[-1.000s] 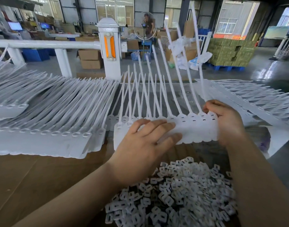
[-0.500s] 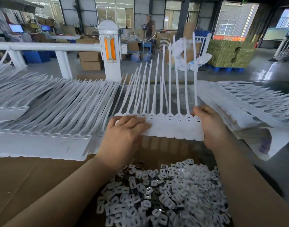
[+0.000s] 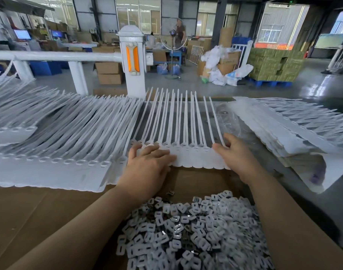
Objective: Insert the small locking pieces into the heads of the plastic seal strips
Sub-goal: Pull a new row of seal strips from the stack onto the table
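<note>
Seal strip row (image 3: 194, 154), ends under both hands.

White seal strips (image 3: 186, 133) lie flat in a joined row, heads (image 3: 194, 152) nearest the locking pieces (image 3: 186, 230), tails pointing away; those small white pieces sit heaped loose.

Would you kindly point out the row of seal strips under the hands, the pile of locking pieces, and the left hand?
row of seal strips (image 3: 194, 152): head view, on the joined heads.
pile of locking pieces (image 3: 196, 230): head view, middle of the heap.
left hand (image 3: 147, 164): head view, back of the hand.
</note>
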A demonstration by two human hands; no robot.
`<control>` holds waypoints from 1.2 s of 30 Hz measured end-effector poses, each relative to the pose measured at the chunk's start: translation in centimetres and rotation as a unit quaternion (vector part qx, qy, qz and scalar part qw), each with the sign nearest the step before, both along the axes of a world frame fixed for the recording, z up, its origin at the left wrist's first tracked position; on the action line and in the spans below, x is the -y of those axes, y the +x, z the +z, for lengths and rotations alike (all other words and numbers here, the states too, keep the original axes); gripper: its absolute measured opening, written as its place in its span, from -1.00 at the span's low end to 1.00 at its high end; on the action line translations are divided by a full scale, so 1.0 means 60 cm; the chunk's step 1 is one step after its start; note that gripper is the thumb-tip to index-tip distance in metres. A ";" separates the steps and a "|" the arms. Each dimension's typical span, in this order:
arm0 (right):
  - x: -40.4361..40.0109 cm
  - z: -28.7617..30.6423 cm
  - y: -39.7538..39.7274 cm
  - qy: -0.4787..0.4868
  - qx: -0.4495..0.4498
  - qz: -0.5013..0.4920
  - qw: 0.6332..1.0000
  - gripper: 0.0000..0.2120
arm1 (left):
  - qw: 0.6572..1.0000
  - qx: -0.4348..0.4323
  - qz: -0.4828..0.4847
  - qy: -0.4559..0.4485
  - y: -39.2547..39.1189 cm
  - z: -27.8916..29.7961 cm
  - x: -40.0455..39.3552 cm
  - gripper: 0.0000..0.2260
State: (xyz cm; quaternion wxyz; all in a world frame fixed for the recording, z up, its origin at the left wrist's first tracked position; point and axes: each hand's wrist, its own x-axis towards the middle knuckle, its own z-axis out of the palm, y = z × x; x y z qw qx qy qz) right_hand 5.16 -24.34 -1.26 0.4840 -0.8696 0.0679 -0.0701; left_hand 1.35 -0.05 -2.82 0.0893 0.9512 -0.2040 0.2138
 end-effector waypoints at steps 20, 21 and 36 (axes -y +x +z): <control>-0.030 0.017 -0.031 -0.424 0.053 0.159 0.890 -0.73 | 0.987 -0.127 0.072 0.069 -0.008 0.004 0.000 -0.57; -0.029 0.015 -0.030 -0.428 0.049 0.154 0.889 -0.71 | 0.985 -0.134 0.072 0.076 -0.007 0.004 0.000 -0.56; -0.040 0.007 -0.030 -0.421 0.077 0.142 0.893 -0.75 | 0.902 -0.187 0.359 0.152 0.007 0.077 -0.043 -0.51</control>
